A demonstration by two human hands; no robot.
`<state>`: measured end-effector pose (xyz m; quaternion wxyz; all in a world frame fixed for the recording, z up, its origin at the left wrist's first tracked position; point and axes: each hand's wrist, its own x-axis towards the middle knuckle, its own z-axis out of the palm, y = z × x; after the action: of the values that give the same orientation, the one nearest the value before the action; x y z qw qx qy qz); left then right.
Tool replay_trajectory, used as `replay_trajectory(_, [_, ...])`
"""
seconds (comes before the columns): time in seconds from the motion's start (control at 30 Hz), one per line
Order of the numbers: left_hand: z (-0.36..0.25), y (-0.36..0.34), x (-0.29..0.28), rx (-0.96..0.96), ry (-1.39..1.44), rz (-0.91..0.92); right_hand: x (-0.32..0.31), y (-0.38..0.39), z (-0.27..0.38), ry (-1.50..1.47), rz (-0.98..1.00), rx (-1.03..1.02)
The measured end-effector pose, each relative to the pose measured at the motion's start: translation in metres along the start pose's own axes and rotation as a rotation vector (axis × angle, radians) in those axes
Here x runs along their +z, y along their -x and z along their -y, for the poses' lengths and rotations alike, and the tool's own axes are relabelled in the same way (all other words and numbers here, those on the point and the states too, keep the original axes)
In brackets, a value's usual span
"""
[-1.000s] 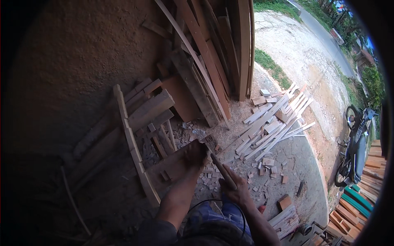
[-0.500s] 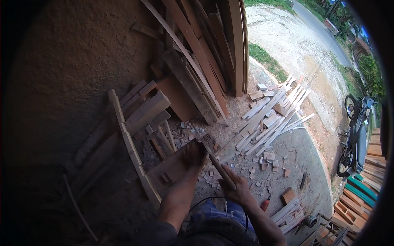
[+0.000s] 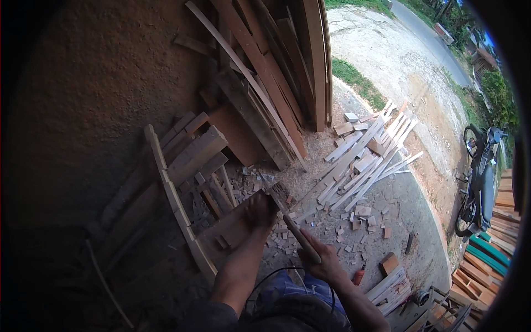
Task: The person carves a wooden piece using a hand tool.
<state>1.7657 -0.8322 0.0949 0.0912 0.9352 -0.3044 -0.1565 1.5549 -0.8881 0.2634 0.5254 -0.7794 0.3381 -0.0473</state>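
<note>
dark board (image 3: 237, 222), one, largest of the pieces in hand: lying aslant ahead of the person, its place much as it was a second ago. wooden-handled tool (image 3: 303, 239), one: drawn back slightly toward the body over the last half second, its far end close by the board's end; contact cannot be told in the shade. right hand (image 3: 321, 257): shifted back with the tool, fingers wrapped around the handle. left hand (image 3: 260, 210): kept at the board's end, seemingly steadying it; fingers too dark to tell whether spread or pressed together. the change, both hands holding their posts, is judged a small movement within the same step. surroundings, by size: concrete floor (image 3: 420, 218), grey; leaning planks (image 3: 255, 63), tall, beyond the hands; motorcycle (image 3: 486, 202), dark, well apart at right; pale stepped rail (image 3: 177, 209), aslant just left of the board, likely to limit room there; pile of pale strips (image 3: 354, 159), ahead to the right; red-handled tool (image 3: 359, 275), at the person's right; small offcuts (image 3: 363, 211), strewn near the right hand, a probable nuisance underfoot.
</note>
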Motion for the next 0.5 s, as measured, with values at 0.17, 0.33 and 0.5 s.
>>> replay_trajectory(0.17, [0.010, 0.004, 0.022, 0.055, -0.006, -0.131, -0.033, 0.065, -0.011, 0.012, -0.018, -0.099])
replay_trajectory(0.33, [0.024, 0.001, 0.045, -0.031, -0.015, -0.187, 0.028, -0.025, -0.037, -0.044, -0.021, -0.118])
replay_trajectory(0.5, [0.029, 0.012, 0.037, 0.137, -0.201, 0.008, 0.032, 0.013, -0.055, -0.083, -0.100, -0.088])
